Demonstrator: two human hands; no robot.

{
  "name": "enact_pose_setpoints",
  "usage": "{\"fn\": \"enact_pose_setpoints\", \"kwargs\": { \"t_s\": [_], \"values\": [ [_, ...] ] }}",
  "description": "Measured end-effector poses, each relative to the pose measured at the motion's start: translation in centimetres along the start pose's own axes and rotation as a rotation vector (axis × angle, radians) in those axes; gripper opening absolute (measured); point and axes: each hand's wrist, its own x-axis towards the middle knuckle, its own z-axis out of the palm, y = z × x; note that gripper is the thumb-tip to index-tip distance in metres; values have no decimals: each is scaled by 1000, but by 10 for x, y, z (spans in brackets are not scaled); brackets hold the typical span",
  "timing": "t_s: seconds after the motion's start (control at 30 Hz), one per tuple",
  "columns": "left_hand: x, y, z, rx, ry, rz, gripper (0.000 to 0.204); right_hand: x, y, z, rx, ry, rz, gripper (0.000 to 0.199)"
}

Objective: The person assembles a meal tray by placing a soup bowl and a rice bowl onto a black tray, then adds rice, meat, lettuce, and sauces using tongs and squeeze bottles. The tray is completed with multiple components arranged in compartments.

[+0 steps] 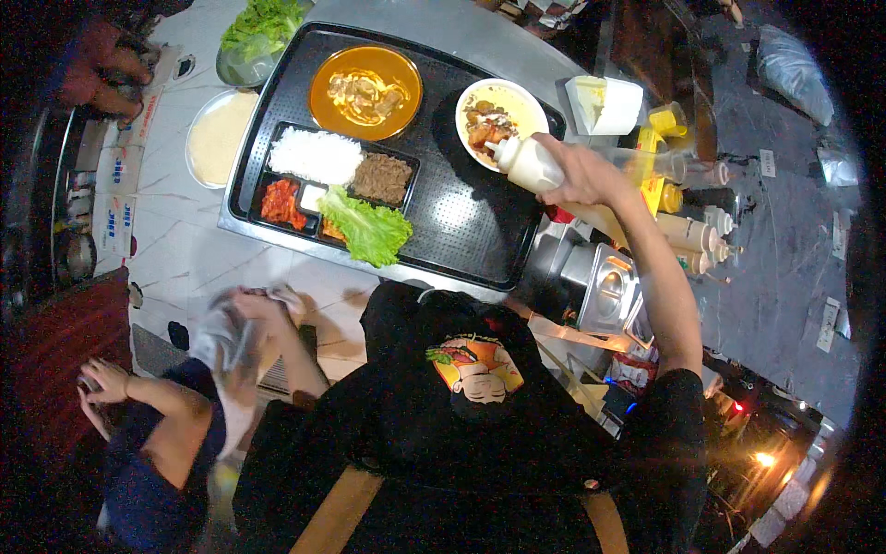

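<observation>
My right hand [586,174] is wrapped round a clear squeeze bottle [531,166] with pale sauce inside. The bottle is tilted, its nozzle over a white bowl [533,103] of browned pieces and creamy sauce. That bowl stands at the right end of a black tray [461,226]. Down at the left, my left hand [263,307] grips a greyish cloth [224,334], both smeared by motion. Also on the tray are an orange-brown bowl [337,66] of curry-like food and a black compartment box [343,150] with rice, shredded meat, red kimchi-like food and a lettuce leaf.
Left of the tray are a bowl of lettuce [254,51] and a round container of pale crumbs [217,138]. Several sauce bottles [692,231], a white carton [604,103] and a steel container [607,286] stand right. Another person's hand [106,380] shows at lower left.
</observation>
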Motion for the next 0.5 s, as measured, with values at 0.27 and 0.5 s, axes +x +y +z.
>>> {"fn": "enact_pose_setpoints", "kwargs": {
  "t_s": [0.27, 0.5],
  "values": [
    [-58, -194, -82, 502, -631, -576, 27, 23, -13, -11, -152, -36, 22, 93],
    [-75, -154, -27, 702, -827, -612, 25, 20, -18, -17, -198, -92, 102, 91]
  ]
}}
